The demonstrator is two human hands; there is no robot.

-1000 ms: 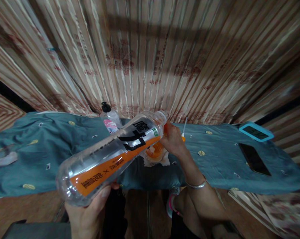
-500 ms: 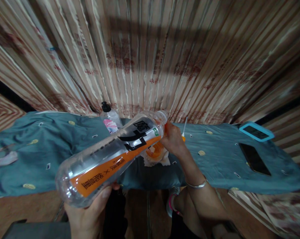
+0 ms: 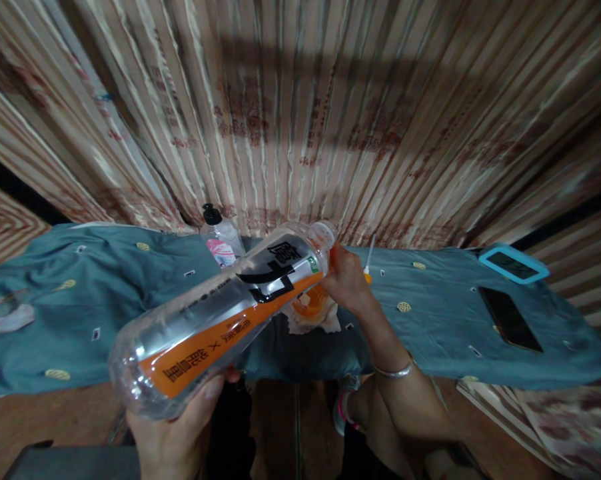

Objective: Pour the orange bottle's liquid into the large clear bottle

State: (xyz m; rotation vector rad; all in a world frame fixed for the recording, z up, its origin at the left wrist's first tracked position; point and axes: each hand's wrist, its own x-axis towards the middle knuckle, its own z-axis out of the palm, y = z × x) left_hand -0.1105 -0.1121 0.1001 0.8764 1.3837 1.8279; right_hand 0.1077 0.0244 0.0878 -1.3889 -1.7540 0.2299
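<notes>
A large clear plastic bottle (image 3: 220, 320) with a silver and orange label slants across the middle, its neck raised toward the upper right. My left hand (image 3: 185, 417) grips it from below near the base, thumb along the side. At the neck, my right hand (image 3: 348, 280) is closed, its fingertips mostly hidden behind the bottle. Something orange shows beside those fingers, too covered to make out. Behind the bottle, a clear container with orange contents (image 3: 310, 305) stands on a white paper tissue (image 3: 325, 325), partly hidden.
A bottle with a black pump top (image 3: 221, 240) stands at the back of the teal cloth (image 3: 130, 300). On the right lie a blue-framed digital clock (image 3: 513, 265) and a black phone (image 3: 510, 319). A thin white stick (image 3: 371, 253) rises behind my right hand. A striped curtain hangs behind.
The bottle's base and my left hand have shifted very slightly left. My right hand keeps its place at the neck.
</notes>
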